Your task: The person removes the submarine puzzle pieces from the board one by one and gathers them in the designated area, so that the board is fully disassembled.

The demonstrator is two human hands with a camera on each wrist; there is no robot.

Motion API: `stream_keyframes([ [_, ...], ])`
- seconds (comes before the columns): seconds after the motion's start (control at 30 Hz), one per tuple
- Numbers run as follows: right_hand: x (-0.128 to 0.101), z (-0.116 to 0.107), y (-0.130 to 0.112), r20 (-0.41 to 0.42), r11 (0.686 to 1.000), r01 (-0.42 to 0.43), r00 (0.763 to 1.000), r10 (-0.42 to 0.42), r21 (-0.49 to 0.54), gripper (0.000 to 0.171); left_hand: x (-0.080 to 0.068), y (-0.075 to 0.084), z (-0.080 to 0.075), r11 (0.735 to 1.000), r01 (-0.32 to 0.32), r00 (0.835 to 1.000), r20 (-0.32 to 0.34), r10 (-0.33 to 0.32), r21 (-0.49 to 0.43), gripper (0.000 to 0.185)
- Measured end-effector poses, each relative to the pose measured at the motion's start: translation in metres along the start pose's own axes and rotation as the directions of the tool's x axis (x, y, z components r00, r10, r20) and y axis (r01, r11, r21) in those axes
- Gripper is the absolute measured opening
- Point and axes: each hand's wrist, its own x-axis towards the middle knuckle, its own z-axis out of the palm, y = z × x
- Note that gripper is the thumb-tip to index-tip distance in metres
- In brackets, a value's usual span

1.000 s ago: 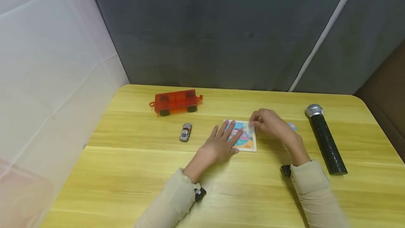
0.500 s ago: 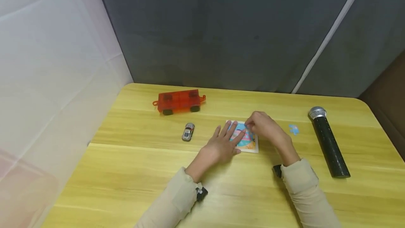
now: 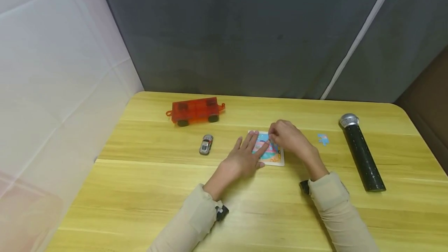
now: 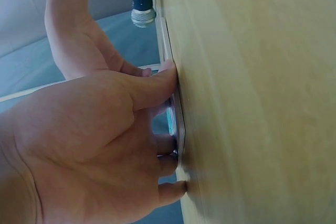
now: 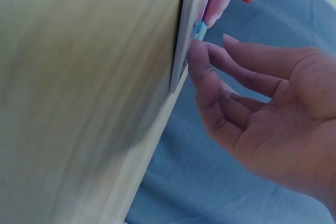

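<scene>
I am holding the puzzle board [image 3: 271, 154] flat on the table [image 3: 140, 189] under my left hand's [image 3: 245, 158] spread fingers, while my right hand [image 3: 285, 135], fingertips pressing its far edge, is loosely open; the loose blue piece [image 3: 322, 139] is lying rightward, nearer my right hand.

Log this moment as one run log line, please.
left hand: flat on puzzle board | right hand: fingertips on board's top edge | loose blue puzzle piece: on table beside microphone

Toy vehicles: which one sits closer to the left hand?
The small silver car, just beyond the left hand. The larger orange wagon stands farther back, near the table's far edge.
</scene>
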Motion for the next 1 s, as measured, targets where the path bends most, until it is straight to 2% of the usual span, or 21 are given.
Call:
stream_keyframes([
  [0.23, 0.002, 0.002, 0.001, -0.054, 0.999, -0.024, 0.998, 0.025, 0.027, 0.018, 0.001, 0.000, 0.001, 1.000, -0.004, 1.000, -0.002, 0.004, -0.005, 0.069],
  [0.5, 0.004, 0.008, 0.000, -0.092, 0.995, -0.049, 0.994, 0.057, 0.089, 0.004, -0.001, 0.000, 0.002, 1.000, 0.003, 1.000, -0.003, -0.003, 0.011, 0.068],
  [0.7, 0.006, 0.010, -0.002, -0.097, 0.993, -0.037, 0.994, 0.048, 0.113, 0.006, -0.002, 0.000, 0.002, 1.000, 0.013, 1.000, -0.004, -0.013, 0.021, 0.068],
  [0.87, 0.001, -0.006, 0.009, -0.175, 0.990, -0.025, 0.983, 0.049, 0.139, 0.009, -0.002, 0.001, 0.002, 1.000, 0.015, 1.000, -0.009, -0.015, 0.026, 0.068],
  [1.0, -0.011, -0.030, 0.034, -0.146, 0.992, -0.041, 0.988, 0.059, 0.123, 0.011, 0.003, -0.001, 0.006, 1.000, 0.006, 1.000, -0.019, -0.006, 0.005, 0.069],
])
